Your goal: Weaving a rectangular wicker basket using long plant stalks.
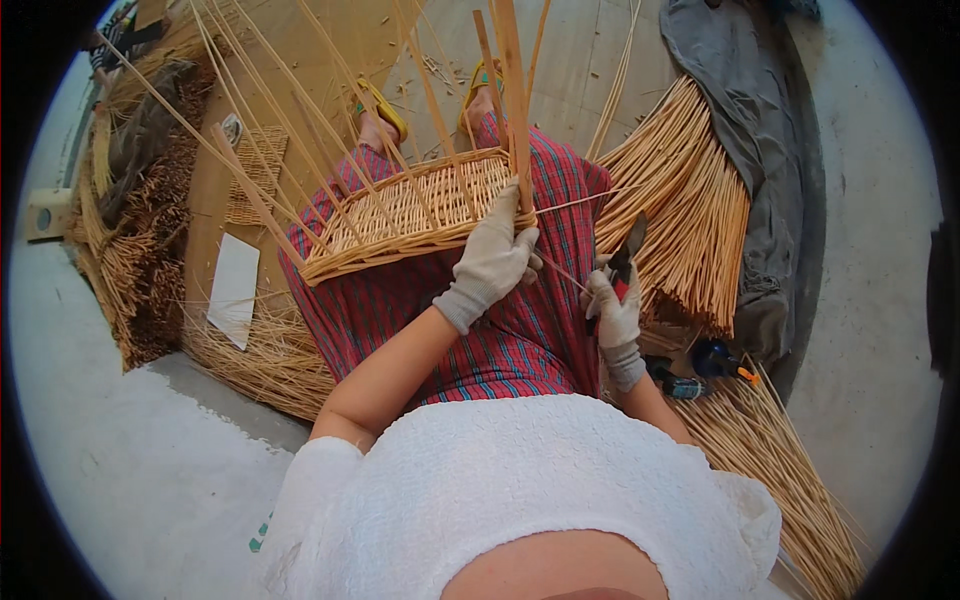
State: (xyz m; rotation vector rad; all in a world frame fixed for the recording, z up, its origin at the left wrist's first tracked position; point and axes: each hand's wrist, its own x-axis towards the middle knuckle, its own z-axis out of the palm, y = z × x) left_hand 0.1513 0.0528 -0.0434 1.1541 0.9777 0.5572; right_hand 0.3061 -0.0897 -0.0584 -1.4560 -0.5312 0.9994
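A partly woven wicker basket [400,210] rests across my lap, its long stakes standing up around the rim. My left hand [495,250], in a pale knit glove, grips the basket's near right corner. In my right hand [613,312], also gloved, is a pair of pruning shears [624,262] with red on the handles and dark blades pointing up and away. A thin cane strand [568,275] runs from the basket corner toward my right hand; whether the fingers also pinch it is unclear. Another thin strand [590,200] sticks out rightward from the corner.
A large bundle of peeled canes [680,210] lies at right beside a grey cloth [735,100]. More canes [770,460] and dark bottles [712,358] are near my right side. Leftward are a woven panel [258,175], a white board [234,285] and dark brown bundles [150,240].
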